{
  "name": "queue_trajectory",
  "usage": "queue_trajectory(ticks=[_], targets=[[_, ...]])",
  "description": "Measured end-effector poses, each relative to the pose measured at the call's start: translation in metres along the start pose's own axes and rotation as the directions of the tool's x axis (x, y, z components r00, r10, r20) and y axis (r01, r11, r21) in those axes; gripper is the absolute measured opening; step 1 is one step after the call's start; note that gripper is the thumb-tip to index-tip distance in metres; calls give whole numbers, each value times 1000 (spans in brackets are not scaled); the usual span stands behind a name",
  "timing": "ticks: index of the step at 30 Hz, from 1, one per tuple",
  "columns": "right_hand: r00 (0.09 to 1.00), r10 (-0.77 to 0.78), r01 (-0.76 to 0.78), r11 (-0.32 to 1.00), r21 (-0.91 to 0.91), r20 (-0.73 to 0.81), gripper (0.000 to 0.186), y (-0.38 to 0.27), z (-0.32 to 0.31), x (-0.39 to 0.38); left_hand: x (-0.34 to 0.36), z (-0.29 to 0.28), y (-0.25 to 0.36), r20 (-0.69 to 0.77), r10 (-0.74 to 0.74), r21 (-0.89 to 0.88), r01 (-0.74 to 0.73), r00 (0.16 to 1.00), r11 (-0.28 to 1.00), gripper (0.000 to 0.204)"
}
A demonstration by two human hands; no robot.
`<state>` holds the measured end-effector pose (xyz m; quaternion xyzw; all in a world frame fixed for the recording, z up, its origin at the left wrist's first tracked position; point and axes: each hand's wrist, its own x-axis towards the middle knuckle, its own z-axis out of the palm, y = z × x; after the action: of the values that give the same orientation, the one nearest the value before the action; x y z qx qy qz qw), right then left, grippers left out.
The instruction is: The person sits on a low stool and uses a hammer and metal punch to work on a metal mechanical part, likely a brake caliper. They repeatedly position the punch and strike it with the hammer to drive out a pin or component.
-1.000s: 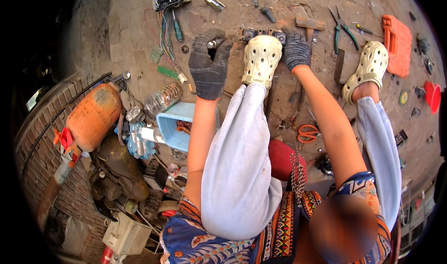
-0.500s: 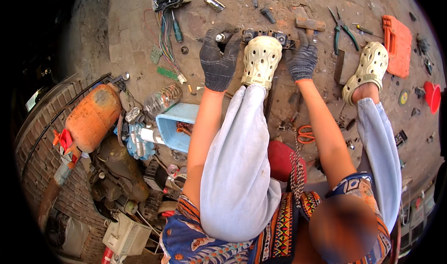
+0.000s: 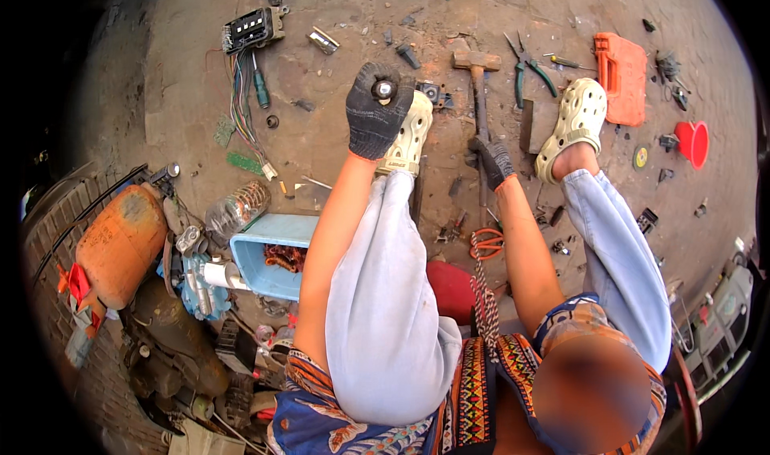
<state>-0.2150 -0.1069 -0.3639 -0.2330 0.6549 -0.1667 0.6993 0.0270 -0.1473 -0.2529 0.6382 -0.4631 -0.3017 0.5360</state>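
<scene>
My left hand, in a dark knit glove, is closed around a metal rod. Only the rod's round, shiny end shows, pointing up, so its kind is unclear. Just right of that fist, a dark metal part lies on the ground, partly covered by my left clog and my hand. My right hand, also gloved, has its fingers wrapped around the handle of a hammer. The hammer's head points away from me, and its long handle runs back toward me.
Pliers, an orange case and a red funnel lie right. Left are a wired module, a screwdriver, a blue bin and an orange cylinder. A metal block sits beside my right clog.
My right hand has slid back along the hammer's handle, away from its head. My left fist now holds the rod with its end facing up. The whole view has shifted.
</scene>
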Motion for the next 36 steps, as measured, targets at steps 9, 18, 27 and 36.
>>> queue_trajectory(ticks=[9,18,27,36], targets=[[918,254,-390,715,581,304,39,-63,15,20,12,4,-3,-74,112,-1,-112,991,994,20],[998,-55,57,997,53,-31,48,-69,43,-140,2,5,-22,-38,58,28,-57,998,998,15],[763,-645,587,718,-373,-41,52,-141,60,-221,-2,10,-31,-58,122,3,-122,991,993,12],[484,-757,545,-130,-828,438,20,-74,57,-165,-9,28,-58,-91,165,-63,-171,982,983,11]])
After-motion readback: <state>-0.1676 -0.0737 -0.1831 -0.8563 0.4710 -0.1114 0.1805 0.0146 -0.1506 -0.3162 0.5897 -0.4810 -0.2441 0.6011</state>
